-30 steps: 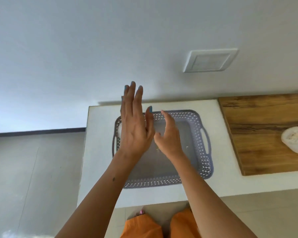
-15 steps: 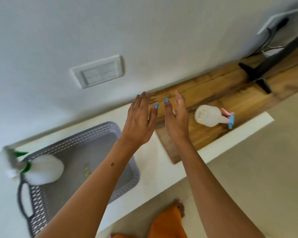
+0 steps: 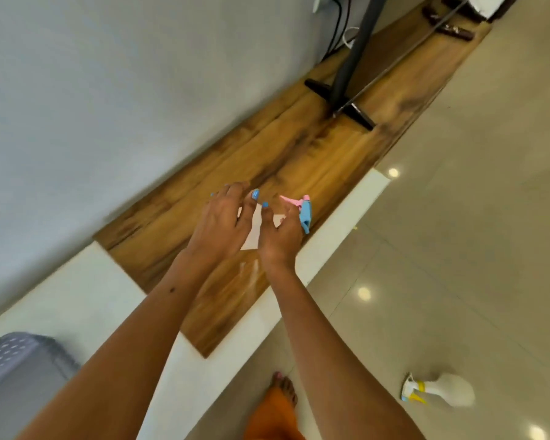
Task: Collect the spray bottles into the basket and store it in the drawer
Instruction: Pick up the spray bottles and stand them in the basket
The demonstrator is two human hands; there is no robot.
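Note:
A white spray bottle (image 3: 254, 231) with a pink and blue head (image 3: 303, 211) lies on the wooden board (image 3: 299, 154) on the white counter. My right hand (image 3: 280, 238) curls around its neck, just behind the trigger. My left hand (image 3: 221, 219) hovers over the bottle's body with fingers spread, hiding most of it. The grey perforated basket (image 3: 10, 357) stands on the counter at the lower left, only a corner showing. A second white spray bottle (image 3: 448, 390) with a yellow collar lies on the floor at the lower right.
A black stand foot (image 3: 340, 103) and a thin metal rod (image 3: 404, 58) rest on the board's far end, with cables by the wall. The counter's front edge (image 3: 340, 249) runs diagonally. Glossy floor tiles lie to the right, my foot (image 3: 285, 390) below.
The view has swung right, away from the basket. Both hands have moved from beside the board onto the pink-and-blue-headed bottle. The floor bottle has come into view.

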